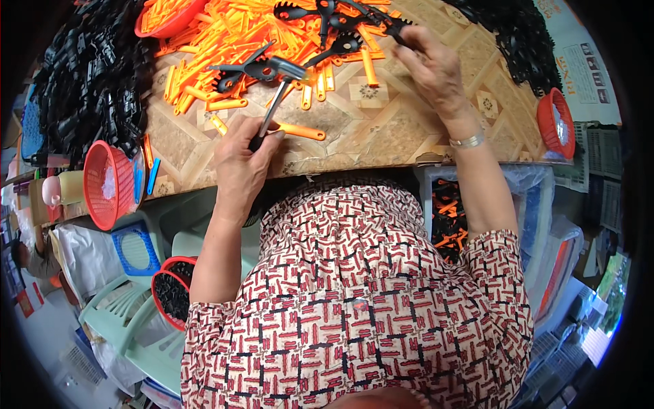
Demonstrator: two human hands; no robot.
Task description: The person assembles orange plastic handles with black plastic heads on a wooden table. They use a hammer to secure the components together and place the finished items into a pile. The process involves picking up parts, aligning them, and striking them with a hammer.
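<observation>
In the head view, the left hand (pixel 244 155), at 10 o'clock from the middle, is curled round the dark grip of a hammer (pixel 274 105), whose blurred metal head points toward 1 o'clock from that hand. An orange handle (pixel 303 131) lies at its 2 o'clock; whether the fingers touch it, I cannot tell. The right hand (pixel 436 73), at 1 o'clock, has thumb and fingers drawn narrow on a black spoon (pixel 392 26) above the counter (pixel 409 136). More black toothed spoons (pixel 340 44) sit at 12 o'clock, beside the heap of orange handles (pixel 231 37) at 11 o'clock. The spoons look like light, fairly stiff plastic, probably smooth and a little slippery; the stem seems the best hold, the toothed rim the likeliest part to snag. The orange handles should be light and rigid, best taken mid-length. The hammer looks head-heavy, so a firm hold low on its grip suits it.
</observation>
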